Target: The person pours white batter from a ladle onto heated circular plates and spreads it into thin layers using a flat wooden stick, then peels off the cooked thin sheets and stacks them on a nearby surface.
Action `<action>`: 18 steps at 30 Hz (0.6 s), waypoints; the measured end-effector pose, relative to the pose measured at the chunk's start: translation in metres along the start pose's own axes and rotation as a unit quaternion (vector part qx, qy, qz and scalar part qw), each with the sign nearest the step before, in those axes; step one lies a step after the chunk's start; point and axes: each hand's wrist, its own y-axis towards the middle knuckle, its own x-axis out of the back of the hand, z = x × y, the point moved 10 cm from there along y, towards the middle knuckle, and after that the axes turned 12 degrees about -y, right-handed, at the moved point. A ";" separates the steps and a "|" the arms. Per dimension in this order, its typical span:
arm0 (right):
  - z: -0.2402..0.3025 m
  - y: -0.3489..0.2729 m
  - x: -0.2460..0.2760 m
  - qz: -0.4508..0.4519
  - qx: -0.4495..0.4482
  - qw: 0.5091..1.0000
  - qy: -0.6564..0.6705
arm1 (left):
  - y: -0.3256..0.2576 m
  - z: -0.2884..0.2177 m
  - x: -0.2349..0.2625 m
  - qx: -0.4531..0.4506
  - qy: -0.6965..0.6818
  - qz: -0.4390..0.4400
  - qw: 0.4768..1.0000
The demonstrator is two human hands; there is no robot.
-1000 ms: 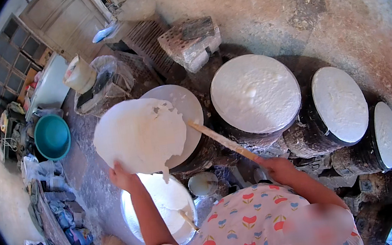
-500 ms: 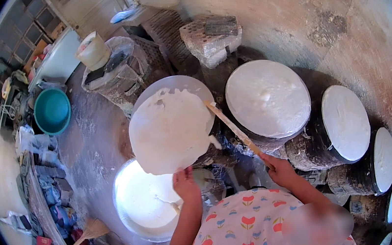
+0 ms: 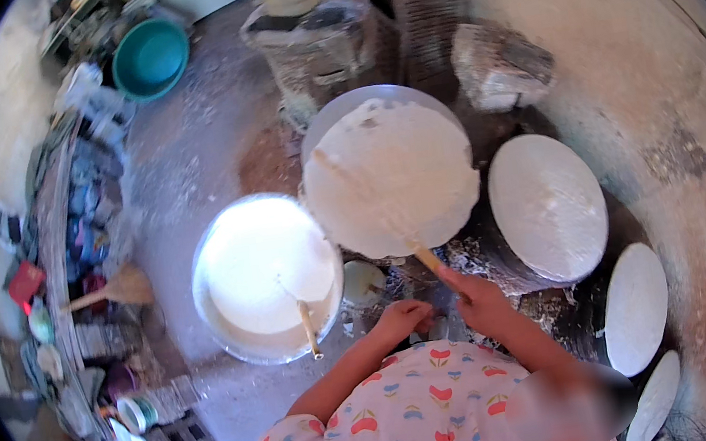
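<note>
A thin, round white sheet hangs over a wooden stick above a round steamer top. My right hand grips the stick's near end. My left hand rests just beside it with curled fingers, apart from the sheet, and nothing shows in it. A small pale lid lies just left of that hand. To the left stands a wide metal basin of white batter with a wooden-handled ladle leaning in it.
Round white discs rest on dark stands at the right. A teal basin sits at the far left. A wooden paddle lies on a cluttered shelf along the left. A rough plastered wall curves round the right.
The white sheet has moved from beside the batter basin to over the steamer top. My left hand has let go of its edge and dropped near my right hand.
</note>
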 end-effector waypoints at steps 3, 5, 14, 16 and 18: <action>0.046 0.043 -0.051 0.093 0.054 0.994 -0.029 | -0.041 0.040 0.058 0.016 -0.083 -0.093 0.992; 0.059 0.065 -0.093 0.148 0.059 0.986 -0.042 | -0.076 0.041 0.078 0.009 -0.126 -0.154 0.980; -0.006 0.082 -0.285 0.351 -0.026 0.927 0.132 | -0.157 0.074 0.129 -0.052 -0.254 -0.304 0.917; 0.013 0.046 -0.267 0.506 -0.252 0.734 0.376 | -0.162 0.099 0.138 -0.054 -0.278 -0.313 0.907; 0.024 0.036 -0.223 0.481 -0.261 0.689 0.476 | -0.158 0.104 0.142 -0.045 -0.285 -0.312 0.905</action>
